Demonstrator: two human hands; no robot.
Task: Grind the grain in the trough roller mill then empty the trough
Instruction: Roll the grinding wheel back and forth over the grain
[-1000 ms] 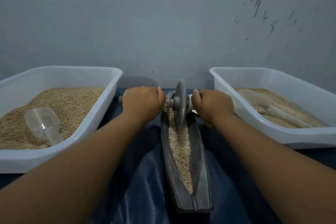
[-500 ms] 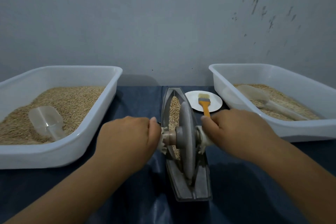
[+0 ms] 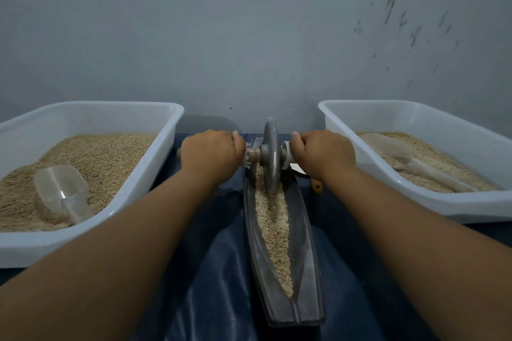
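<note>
1. One head-worn wide-angle view looks forward and down along both forearms, toward the wall [image 3: 249, 22] at 12 o'clock.
2. It sits close above the trough [image 3: 306, 271]; tubs at 9 o'clock [image 3: 155, 174] and 3 o'clock [image 3: 360, 183] run off-frame.

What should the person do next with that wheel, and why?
Probably pull the wheel back along the trough toward themselves. Both the left hand and right hand grip its axle at the far end, and whole-looking grain fills the near stretch.
</note>
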